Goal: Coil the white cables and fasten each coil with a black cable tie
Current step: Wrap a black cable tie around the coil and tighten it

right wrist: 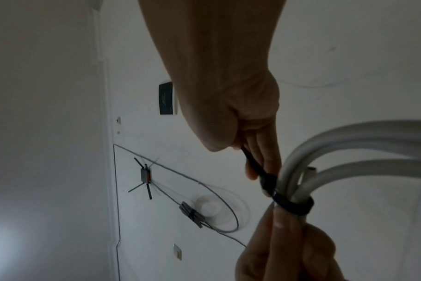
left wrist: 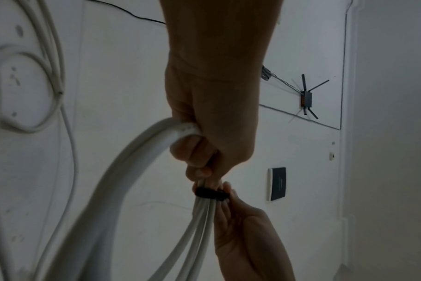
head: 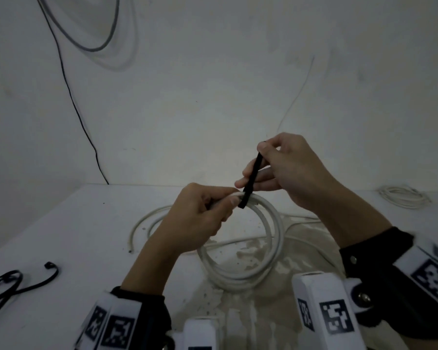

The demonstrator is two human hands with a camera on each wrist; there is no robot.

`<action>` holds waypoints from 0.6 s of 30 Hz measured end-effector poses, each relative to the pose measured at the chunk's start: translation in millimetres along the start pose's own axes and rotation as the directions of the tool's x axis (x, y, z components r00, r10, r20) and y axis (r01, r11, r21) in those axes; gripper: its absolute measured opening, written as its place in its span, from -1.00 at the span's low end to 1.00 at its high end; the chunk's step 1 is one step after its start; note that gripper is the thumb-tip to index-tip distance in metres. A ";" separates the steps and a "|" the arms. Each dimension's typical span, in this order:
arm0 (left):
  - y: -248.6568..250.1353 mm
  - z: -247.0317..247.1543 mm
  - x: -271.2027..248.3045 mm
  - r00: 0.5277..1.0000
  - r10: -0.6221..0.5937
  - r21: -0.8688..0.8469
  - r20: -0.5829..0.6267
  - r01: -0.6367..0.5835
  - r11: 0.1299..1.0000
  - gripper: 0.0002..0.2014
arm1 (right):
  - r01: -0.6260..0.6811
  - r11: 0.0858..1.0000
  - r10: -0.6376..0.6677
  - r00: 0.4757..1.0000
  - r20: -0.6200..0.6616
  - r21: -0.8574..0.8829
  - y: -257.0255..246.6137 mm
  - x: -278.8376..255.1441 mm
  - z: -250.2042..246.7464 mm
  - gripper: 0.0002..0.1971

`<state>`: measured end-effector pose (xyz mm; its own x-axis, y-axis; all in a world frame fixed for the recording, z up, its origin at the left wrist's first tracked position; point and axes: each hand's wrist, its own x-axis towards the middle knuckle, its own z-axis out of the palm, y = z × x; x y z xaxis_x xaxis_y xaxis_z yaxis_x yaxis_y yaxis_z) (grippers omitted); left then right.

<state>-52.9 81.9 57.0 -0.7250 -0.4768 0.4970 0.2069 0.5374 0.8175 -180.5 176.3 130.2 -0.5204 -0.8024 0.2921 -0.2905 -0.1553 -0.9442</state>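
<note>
A coil of white cable (head: 268, 238) is lifted at its far side above the white table (head: 74, 236). My left hand (head: 202, 213) grips the bunched strands of the coil (left wrist: 180, 131) near the top. A black cable tie (head: 250, 181) is wrapped round those strands (right wrist: 293, 206) right beside my left fingertips. My right hand (head: 283, 168) pinches the free end of the tie (right wrist: 252, 161) and holds it up and away from the coil. In the left wrist view the tie (left wrist: 210, 194) shows as a dark band round the bundle.
Spare black cable ties (head: 18, 281) lie at the table's front left. A loose white cable (head: 147, 221) curves left of the coil. A second white coil (head: 402, 197) lies at the back right. A thin black wire (head: 68, 92) runs down the wall.
</note>
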 end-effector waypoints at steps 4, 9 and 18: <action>4.6 1.2 -1.8 0.997 0.004 0.062 0.077 -0.009 0.998 -0.79 | -0.005 0.997 0.003 1.000 -0.025 -0.077 -0.2 5.6 1.4 -0.90; 7.1 0.1 -0.6 0.999 -0.012 0.054 0.043 0.009 0.998 -0.79 | 0.020 0.992 -0.032 0.995 -0.095 -0.123 1.8 18.6 0.0 -0.91; 11.1 -0.6 -2.5 0.993 -0.021 0.044 0.120 0.016 0.999 -0.76 | -0.002 0.979 -0.024 0.992 -0.122 -0.205 5.6 36.3 5.3 -0.93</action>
<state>-48.4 88.6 65.0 -0.8027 -0.4016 0.4410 0.1662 0.5596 0.8119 -196.7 143.3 134.7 -0.6077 -0.7219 0.3309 -0.4481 -0.0324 -0.8934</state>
